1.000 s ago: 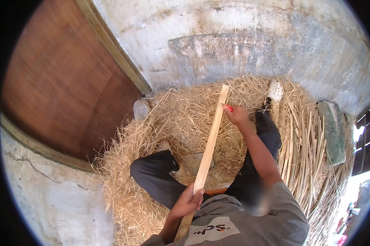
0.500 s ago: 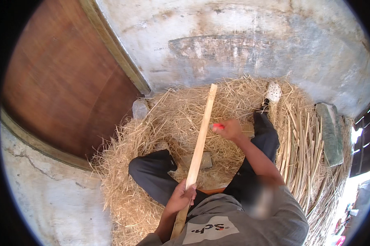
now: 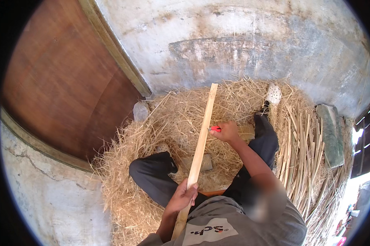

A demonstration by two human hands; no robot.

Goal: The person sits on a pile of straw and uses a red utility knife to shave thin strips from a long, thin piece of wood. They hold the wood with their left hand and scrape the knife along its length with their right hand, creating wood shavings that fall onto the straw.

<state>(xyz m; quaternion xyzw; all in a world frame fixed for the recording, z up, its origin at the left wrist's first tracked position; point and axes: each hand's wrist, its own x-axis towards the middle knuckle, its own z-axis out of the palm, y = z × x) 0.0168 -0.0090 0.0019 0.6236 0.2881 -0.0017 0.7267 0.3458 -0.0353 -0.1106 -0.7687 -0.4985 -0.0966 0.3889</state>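
A long, pale split-bamboo strip (image 3: 202, 141) slants up and away from my lap, its far end over the straw. My left hand (image 3: 182, 196) is closed round its lower part, close to my body. Right of the strip, about halfway along it, my right hand (image 3: 228, 132) grips a small red-handled knife (image 3: 215, 129). The tip of the knife meets or nearly meets the strip's right edge; its blade is too small to make out clearly.
Dry shavings (image 3: 131, 197) cover the ground around my legs. A flat block (image 3: 203, 161) lies between my feet. Several thin split sticks (image 3: 300, 143) and a green stone slab (image 3: 331, 135) lie at right. Ahead stands a stained wall (image 3: 242, 53); a brown door (image 3: 66, 78) is at left.
My right hand has moved slightly toward me and left, bringing the knife to the strip's edge. My left hand and the strip have barely moved.
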